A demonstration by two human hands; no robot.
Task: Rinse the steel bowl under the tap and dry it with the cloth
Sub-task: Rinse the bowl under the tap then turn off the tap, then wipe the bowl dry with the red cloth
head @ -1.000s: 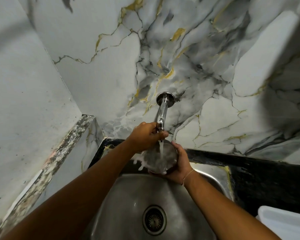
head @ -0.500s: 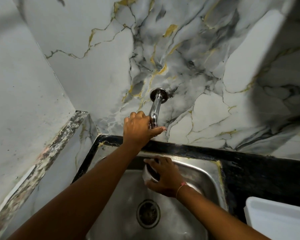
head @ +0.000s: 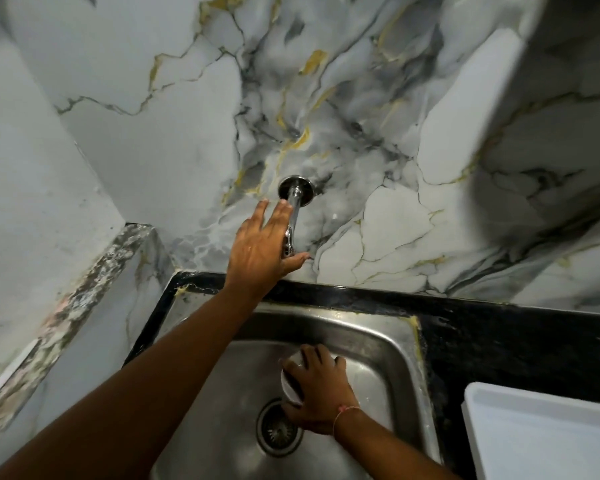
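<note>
Bowl: the steel bowl (head: pixel 291 382) sits low in the sink (head: pixel 388 344), just above the drain (head: pixel 278 427).
Right hand (head: pixel 321 393): clenched over the bowl, tipping it.
Left hand (head: pixel 260 249): fingers spread, flat against the tap (head: pixel 293 216), gripping nothing.
Risk: wet steel could slip and clatter into the basin.
Cloth: none visible.

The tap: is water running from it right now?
Off, it seems. No stream shows below the tap; the left hand rests at it, and the steel bowl sits low in the sink.

It was a home kitchen: a steel sink (head: pixel 378 337) set in black counter (head: pixel 499 334), wall tap (head: pixel 295 202), marble-patterned backsplash (head: pixel 395 133).
</note>
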